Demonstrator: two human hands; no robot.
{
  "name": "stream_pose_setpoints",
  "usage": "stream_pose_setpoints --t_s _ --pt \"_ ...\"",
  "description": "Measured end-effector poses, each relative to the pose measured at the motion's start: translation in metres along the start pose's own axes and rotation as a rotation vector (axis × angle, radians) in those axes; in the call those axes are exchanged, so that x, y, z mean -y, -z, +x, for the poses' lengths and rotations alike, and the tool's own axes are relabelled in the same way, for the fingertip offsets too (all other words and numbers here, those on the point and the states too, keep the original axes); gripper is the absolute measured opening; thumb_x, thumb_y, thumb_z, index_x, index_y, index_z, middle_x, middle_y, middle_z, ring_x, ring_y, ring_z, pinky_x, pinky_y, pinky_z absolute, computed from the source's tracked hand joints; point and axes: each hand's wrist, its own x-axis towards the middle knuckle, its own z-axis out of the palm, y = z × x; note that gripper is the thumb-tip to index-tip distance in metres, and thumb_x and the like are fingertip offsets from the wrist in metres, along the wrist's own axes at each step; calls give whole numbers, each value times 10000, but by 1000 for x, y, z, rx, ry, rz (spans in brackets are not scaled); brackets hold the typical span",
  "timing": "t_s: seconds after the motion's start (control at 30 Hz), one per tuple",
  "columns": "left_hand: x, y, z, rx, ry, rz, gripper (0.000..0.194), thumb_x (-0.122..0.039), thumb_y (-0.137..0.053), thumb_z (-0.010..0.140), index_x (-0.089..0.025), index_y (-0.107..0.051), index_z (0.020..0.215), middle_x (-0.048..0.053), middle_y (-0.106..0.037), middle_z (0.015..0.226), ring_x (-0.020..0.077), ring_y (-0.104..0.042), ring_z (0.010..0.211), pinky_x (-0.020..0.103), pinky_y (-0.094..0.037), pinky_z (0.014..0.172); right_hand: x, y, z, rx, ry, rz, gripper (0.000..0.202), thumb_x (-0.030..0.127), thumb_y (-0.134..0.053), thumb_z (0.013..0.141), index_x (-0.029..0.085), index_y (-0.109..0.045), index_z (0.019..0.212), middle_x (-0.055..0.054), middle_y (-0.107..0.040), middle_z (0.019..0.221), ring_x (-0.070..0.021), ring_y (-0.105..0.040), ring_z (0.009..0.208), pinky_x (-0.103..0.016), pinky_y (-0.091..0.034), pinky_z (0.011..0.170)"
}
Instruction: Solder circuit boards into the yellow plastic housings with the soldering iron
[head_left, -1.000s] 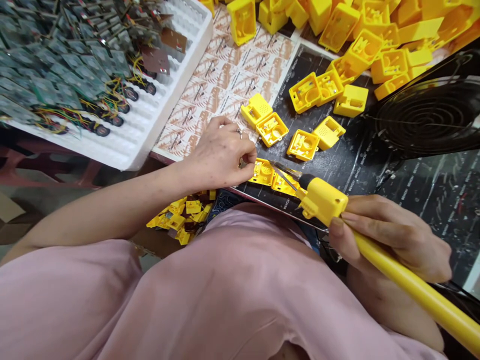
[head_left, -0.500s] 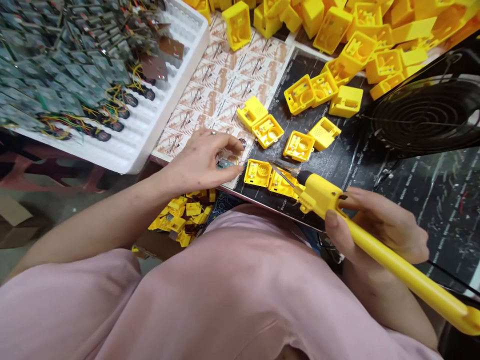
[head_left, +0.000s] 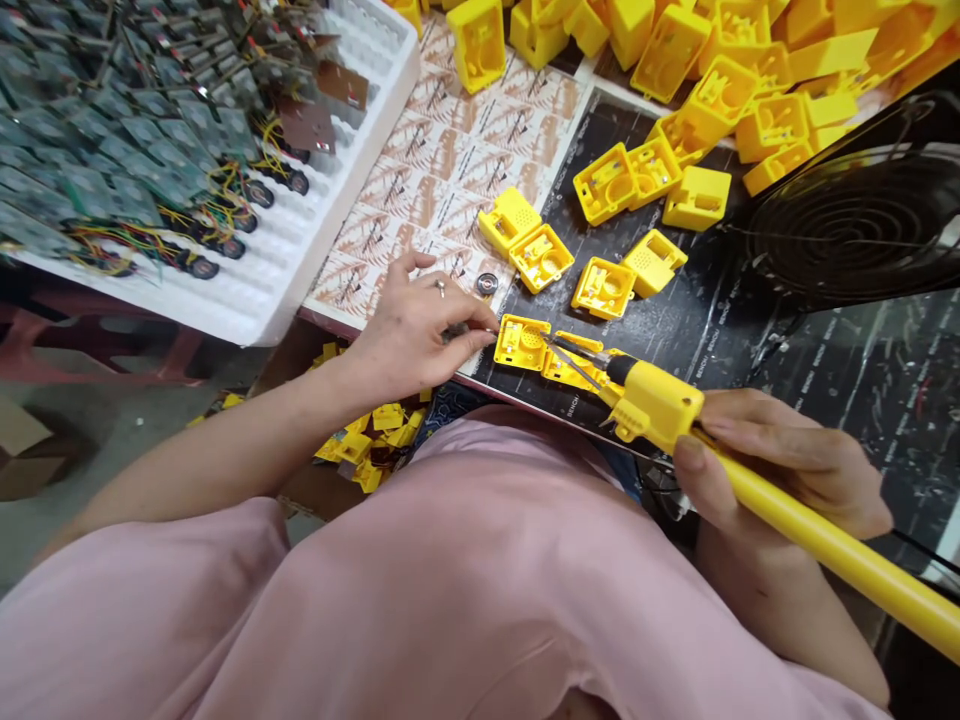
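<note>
My right hand (head_left: pixel 795 460) grips a yellow soldering iron (head_left: pixel 664 405); its metal tip and a thin side tube point left, over an opened yellow plastic case (head_left: pixel 523 342). The case lies in two halves near the bench edge, with small metal contacts inside. My left hand (head_left: pixel 424 325), a ring on one finger, has thumb and forefinger pinched together at the left rim of that case. What the pinch holds is too small to make out. Something dark shows beneath the curled fingers. A small round speaker (head_left: pixel 487 285) lies just beyond these fingertips.
More open yellow cases (head_left: pixel 602 287) lie on the black bench, with a large pile (head_left: pixel 671 45) behind. A black fan (head_left: pixel 855 225) stands at right. At left, a white foam tray (head_left: pixel 300 255) carries circuit boards with wired speakers. Below the bench edge are more yellow parts (head_left: pixel 367 440).
My left hand has turned and its fingers have closed more tightly beside the case, uncovering the speaker. The soldering iron and right hand have shifted slightly right and down in view.
</note>
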Motion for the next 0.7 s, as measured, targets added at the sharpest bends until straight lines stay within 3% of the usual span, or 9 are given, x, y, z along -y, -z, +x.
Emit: stream_pose_setpoints --t_s 0.23,0.33,0.47,0.7 --pt "-14 2 2 102 -41 141 290 -320 -538 1016 -266 -796 896 3 -829 912 226 -736 981 531 -335 1270 7 5 17 136 103 -79 621 140 -813 955 320 -673 1532 -32 -833 928 -224 -797 757 -354 -681 586" --pt "-18 3 5 140 -46 217 290 -299 -527 999 -253 -795 897 11 -816 911 226 -720 978 496 -359 1233 10 3 24 231 142 -33 461 100 -796 943 272 -733 1367 -2 -776 788 -198 -765 677 -317 -665 562" --pt "-22 5 11 218 -72 323 349 -290 -475 1026 -235 -793 894 33 -815 925 243 -715 1008 494 -364 1222 9 -6 29 199 180 -27 162 109 -787 962 233 -711 1034 5 -720 737 -153 -719 630 -270 -626 550" --pt "-23 6 20 246 -96 333 346 -320 -474 998 -233 -765 831 43 -772 837 265 -702 992 523 -381 1232 5 -7 38 324 313 -48 277 7 -843 837 196 -685 964 6 -715 790 -143 -722 675 -264 -624 610"
